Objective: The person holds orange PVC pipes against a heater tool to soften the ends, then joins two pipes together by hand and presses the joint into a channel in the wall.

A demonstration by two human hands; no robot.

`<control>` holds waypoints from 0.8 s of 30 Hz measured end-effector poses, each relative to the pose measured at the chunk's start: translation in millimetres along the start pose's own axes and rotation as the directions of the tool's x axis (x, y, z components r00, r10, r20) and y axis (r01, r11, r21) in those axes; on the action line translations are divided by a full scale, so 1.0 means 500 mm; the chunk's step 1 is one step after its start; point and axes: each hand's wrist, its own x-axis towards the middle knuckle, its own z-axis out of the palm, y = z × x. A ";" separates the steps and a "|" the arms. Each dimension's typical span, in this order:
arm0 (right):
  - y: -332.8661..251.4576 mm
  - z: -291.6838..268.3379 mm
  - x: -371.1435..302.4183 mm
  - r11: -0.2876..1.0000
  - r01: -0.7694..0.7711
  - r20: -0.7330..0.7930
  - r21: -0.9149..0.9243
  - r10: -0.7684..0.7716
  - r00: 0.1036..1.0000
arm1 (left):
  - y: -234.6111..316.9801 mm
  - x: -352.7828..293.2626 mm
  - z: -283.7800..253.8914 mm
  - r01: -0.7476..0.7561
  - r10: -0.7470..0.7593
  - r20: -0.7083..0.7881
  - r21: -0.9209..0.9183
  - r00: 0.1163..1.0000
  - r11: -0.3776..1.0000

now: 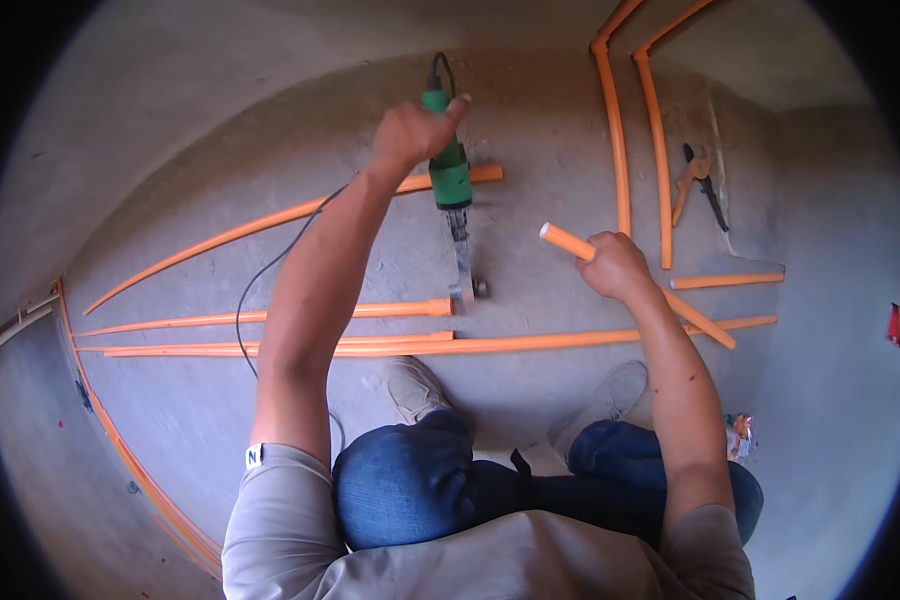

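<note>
Floor [525, 280] open between green tool [451, 185], orange pipe [567, 240]; left fingers [457, 110] grasp tool; right fingers [601, 243] clasp pipe near end.

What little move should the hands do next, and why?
Maybe the right hand should bring its orange pipe toward the metal tip of the green tool: the left hand grips that tool, and pipe and tip are apart.

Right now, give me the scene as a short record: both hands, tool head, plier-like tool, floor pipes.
Left hand: grips green power tool
Right hand: grips orange pipe with a white end
Tool head: points toward the shoes; floor contact unclear
Plier-like tool: lies far right, not held
Floor pipes: several orange lengths, some crossing before the shoes
</note>
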 end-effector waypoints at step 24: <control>-0.089 -0.021 0.041 0.958 0.185 -0.168 0.217 -0.151 0.974 | 0.018 -0.024 0.003 -0.018 0.030 0.164 -0.074 0.986 0.997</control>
